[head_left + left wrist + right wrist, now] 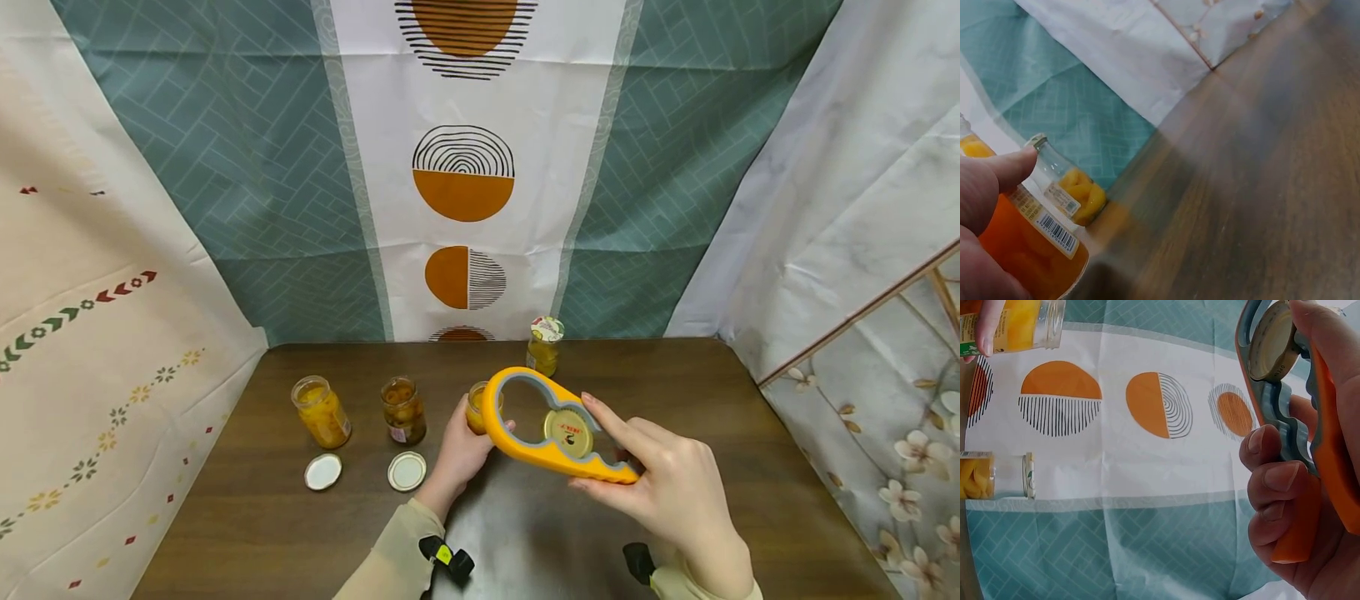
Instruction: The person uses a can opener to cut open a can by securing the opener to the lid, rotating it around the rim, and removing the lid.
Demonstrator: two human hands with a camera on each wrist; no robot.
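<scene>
My left hand [459, 447] grips an uncapped glass jar of yellow-orange fruit [1038, 256], its thumb and fingers around the side. A barcode label shows on that jar in the left wrist view, and its bare glass mouth in the right wrist view. Just to the right, my right hand [663, 475] holds an orange jar opener [551, 456] with a grey wavy inner lining by its two handles, raised above the table. Between the opener's arms sits a gold metal lid [568, 432], off the jar; its hollow underside faces the right wrist camera.
Behind the hands stands a capped jar of yellow fruit [542, 353]. At left are an uncapped jar of yellow fruit [324, 414] and one with dark contents [403, 412]. Before them lie a white lid [323, 472] and a pale lid [407, 472] on the brown table [225, 517].
</scene>
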